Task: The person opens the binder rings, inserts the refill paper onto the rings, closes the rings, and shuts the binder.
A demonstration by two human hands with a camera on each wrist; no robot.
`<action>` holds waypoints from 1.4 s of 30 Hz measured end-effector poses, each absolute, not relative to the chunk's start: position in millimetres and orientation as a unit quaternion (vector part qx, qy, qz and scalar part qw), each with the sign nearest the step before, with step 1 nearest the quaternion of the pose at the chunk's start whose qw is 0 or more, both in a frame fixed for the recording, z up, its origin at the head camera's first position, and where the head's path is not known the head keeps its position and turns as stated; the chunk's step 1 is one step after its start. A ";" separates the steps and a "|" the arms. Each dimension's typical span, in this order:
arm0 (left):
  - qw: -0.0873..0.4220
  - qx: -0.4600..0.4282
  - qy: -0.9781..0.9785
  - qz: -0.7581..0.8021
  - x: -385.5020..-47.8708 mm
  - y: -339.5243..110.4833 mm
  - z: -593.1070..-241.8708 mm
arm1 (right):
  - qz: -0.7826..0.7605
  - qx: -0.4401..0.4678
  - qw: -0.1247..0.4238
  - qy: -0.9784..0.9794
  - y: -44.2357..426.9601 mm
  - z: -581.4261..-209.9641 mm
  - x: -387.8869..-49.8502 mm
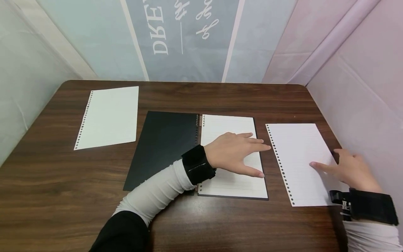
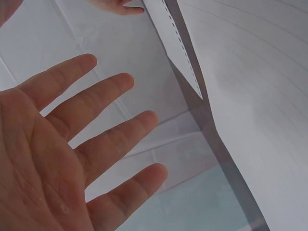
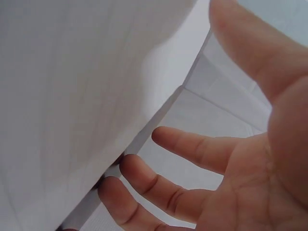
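Spread fingers and thumb mark my left hand (image 1: 234, 153), which hovers over the lined paper (image 1: 231, 124) on the right side of an open ring binder. The binder's black cover (image 1: 163, 140) lies flat to the left. In the left wrist view the palm of the left hand (image 2: 53, 144) holds nothing. At the right edge of a loose lined sheet (image 1: 296, 157) is my right hand (image 1: 355, 171), its thumb reaching over the paper. The right wrist view shows the fingers of the right hand (image 3: 236, 183) at the sheet's edge, with a gap between thumb and fingers.
Another loose punched sheet (image 1: 108, 119) lies at the far left of the brown wooden table (image 1: 63, 196). Behind the table hangs a printed cloth (image 1: 195, 66), and pale cloth walls (image 1: 371, 77) close in on the sides.
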State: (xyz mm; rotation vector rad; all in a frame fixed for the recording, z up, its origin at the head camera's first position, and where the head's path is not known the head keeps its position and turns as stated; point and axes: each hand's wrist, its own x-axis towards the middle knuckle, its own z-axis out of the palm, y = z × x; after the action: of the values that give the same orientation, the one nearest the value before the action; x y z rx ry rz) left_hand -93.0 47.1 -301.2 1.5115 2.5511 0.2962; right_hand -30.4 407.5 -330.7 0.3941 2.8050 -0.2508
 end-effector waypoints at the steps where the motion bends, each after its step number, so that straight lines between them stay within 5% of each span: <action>1: 0.083 0.506 0.853 0.100 -93.2 48.0 -301.4 | -0.089 0.137 0.150 0.975 408.5 -331.0 -30.0; 24: 0.159 0.500 0.836 0.162 -100.4 63.0 -310.1 | -0.098 0.123 0.189 0.969 420.7 -330.5 -35.8; 42: 0.168 0.500 0.833 0.170 -103.3 66.9 -316.0 | -0.123 0.074 0.209 0.967 413.0 -325.3 -45.5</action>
State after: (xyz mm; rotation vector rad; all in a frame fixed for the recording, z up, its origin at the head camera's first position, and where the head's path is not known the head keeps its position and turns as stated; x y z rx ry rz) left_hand -103.3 66.9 -316.0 1.4213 2.3677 0.4834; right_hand -45.5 413.0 -325.3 0.2057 2.6911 -0.3426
